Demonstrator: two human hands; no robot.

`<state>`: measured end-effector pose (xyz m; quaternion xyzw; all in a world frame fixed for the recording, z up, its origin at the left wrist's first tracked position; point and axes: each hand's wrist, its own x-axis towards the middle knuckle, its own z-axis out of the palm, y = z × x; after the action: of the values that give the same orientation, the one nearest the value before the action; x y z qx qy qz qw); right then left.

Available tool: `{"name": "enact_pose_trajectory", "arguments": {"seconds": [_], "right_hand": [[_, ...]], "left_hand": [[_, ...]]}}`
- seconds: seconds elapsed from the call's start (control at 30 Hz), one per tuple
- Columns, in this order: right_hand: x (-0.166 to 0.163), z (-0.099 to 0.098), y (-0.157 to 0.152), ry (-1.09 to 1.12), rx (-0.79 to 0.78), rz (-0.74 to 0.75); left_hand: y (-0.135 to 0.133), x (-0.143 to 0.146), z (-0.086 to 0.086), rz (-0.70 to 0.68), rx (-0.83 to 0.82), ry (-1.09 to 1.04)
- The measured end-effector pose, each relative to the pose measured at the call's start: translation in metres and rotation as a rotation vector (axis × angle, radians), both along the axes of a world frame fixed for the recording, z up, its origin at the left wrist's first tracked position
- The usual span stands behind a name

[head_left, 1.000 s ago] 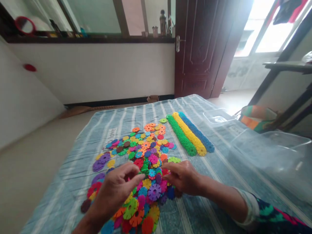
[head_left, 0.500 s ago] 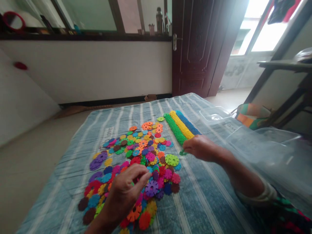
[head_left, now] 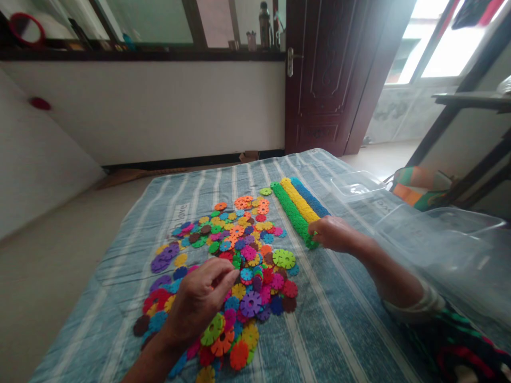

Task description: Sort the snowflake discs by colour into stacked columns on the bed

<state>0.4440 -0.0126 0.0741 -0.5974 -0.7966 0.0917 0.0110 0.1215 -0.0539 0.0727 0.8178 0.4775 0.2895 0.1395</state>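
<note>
A loose heap of notched plastic snowflake discs (head_left: 250, 304) in many colours is spread over the striped cloth. Above its near left part is my left hand (head_left: 203, 290), thumb and forefinger pinched together; whatever is between them is hidden. To the right lie three long rows of discs packed face to face: a green row (head_left: 293, 217), a yellow row (head_left: 299, 201) and a blue row (head_left: 310, 197). My right hand (head_left: 333, 233) is closed at the near end of the green row, its fingertips on a green disc (head_left: 312, 243) there.
Clear plastic tubs (head_left: 357, 185) and a larger clear bin (head_left: 415, 234) stand on the right side of the striped cloth (head_left: 339, 330). A lime disc (head_left: 265, 191) lies beside the green row's far end. A dark door (head_left: 319, 80) is behind.
My right hand has brought the green disc up against the near end of the green row. My left hand has shifted slightly left, still pinched over the heap.
</note>
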Motion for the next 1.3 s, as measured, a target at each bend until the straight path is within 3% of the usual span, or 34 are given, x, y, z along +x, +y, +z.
{"name": "enact_pose_trajectory", "arguments": {"seconds": [0.33,0.5,0.7,0.83,1.0,1.3], "right_hand": [[0.0,-0.007,0.0,-0.029,0.04,-0.032],[-0.008,-0.014,-0.006,-0.042,0.021,0.038],[-0.032,-0.037,-0.021,0.046,0.07,0.173],[-0.046,-0.044,-0.031,0.1,0.083,0.253],[-0.05,-0.047,-0.032,0.108,0.053,0.278],[-0.049,-0.051,-0.03,0.125,0.114,0.283]], "left_hand": [[0.024,-0.043,0.008,0.275,-0.019,-0.001],[0.039,-0.073,-0.002,0.444,-0.005,0.103],[0.055,-0.097,-0.019,0.522,-0.027,0.331],[0.072,-0.096,-0.019,0.531,-0.076,0.428],[0.089,-0.083,-0.026,0.402,-0.101,0.479],[0.083,-0.069,-0.031,0.435,-0.074,0.557]]}}
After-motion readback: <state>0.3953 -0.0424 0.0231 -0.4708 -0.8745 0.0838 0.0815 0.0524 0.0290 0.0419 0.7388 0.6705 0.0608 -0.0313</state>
